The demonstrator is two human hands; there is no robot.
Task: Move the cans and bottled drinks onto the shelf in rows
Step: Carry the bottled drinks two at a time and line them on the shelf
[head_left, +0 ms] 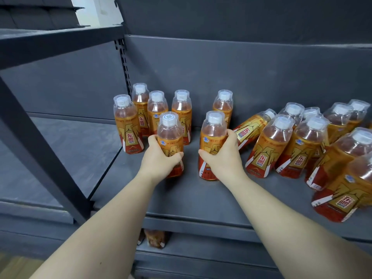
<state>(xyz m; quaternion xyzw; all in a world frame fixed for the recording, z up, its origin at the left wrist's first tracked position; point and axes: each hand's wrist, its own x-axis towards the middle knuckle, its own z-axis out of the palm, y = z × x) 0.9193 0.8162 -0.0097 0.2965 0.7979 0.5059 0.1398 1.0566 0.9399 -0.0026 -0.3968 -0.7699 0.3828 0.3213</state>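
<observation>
My left hand (pixel 159 158) grips an upright orange drink bottle (pixel 169 133) with a clear cap cover, standing on the dark grey shelf (pixel 201 194). My right hand (pixel 223 156) grips a second upright bottle (pixel 212 135) just to the right of it. Behind them several like bottles (pixel 157 109) stand in a loose group near the shelf's left back corner, and one (pixel 223 105) stands alone further right. One bottle (pixel 251 125) lies tipped on its side to the right of my right hand.
A crowded cluster of several more bottles (pixel 302 141) fills the shelf's right side, some leaning. A slanted metal upright (pixel 30 141) and an upper shelf edge (pixel 60 43) border the left. Packaged goods (pixel 155 238) show on the shelf below.
</observation>
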